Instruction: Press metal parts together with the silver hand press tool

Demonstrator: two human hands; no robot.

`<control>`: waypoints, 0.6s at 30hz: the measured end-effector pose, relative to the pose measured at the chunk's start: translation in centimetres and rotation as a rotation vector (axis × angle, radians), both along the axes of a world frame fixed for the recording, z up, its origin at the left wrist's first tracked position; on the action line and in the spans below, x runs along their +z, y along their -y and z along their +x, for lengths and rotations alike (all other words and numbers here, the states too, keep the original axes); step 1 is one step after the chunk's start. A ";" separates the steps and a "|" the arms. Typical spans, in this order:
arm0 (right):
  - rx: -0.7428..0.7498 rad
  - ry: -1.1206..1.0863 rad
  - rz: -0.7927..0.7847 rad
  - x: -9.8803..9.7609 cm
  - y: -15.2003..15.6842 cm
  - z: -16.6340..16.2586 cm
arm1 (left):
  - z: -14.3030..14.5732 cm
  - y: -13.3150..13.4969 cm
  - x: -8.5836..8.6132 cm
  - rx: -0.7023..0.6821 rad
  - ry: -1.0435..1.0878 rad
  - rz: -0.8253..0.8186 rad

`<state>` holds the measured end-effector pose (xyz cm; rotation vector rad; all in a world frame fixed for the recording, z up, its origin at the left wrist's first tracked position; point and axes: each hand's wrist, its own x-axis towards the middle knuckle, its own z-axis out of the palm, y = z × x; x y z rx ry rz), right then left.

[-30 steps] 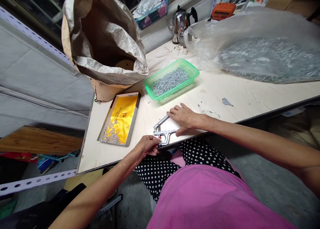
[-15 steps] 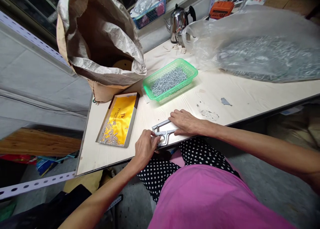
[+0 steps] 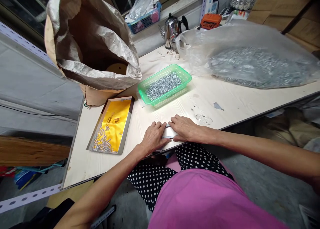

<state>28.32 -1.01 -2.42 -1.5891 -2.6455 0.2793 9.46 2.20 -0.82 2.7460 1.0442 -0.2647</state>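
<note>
My left hand lies flat, fingers stretched out, over the head of a metal press plier at the table's near edge. My right hand covers the plier's handles, fingers over the top and thumb at the side, squeezing them together. Only a small strip of the tool shows between the two hands. A green basket of small metal pins sits just beyond. A shallow box with a yellow lining holds several more pins to the left.
A big open paper sack stands at the back left. A clear plastic bag of metal parts spreads over the right of the wooden table. A steel kettle and a blue basket sit by the wall.
My left hand moved up from the plier's nose and now lies flat over its head. The handles under my right hand have closed together. The view shifted slightly.
</note>
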 end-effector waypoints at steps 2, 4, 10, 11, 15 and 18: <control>0.004 0.005 0.006 0.3 0.1 -0.2 | 0.1 0.0 0.0 0.003 0.009 -0.003; 0.009 0.008 0.021 0.2 0.1 -0.5 | 0.1 0.1 -0.2 0.029 0.015 0.010; 0.012 0.001 -0.037 -0.5 -0.7 -1.2 | 0.3 0.3 -1.0 0.114 0.026 0.049; 0.011 0.003 -0.039 -0.5 -0.7 -1.2 | 0.4 0.3 -1.1 0.120 0.030 0.050; -0.006 0.009 -0.002 -0.3 -0.5 -1.2 | 0.4 0.3 -0.9 0.143 0.027 0.070; 0.012 -0.067 0.045 -0.4 -0.8 -0.3 | 0.1 0.9 -1.0 0.212 0.046 0.110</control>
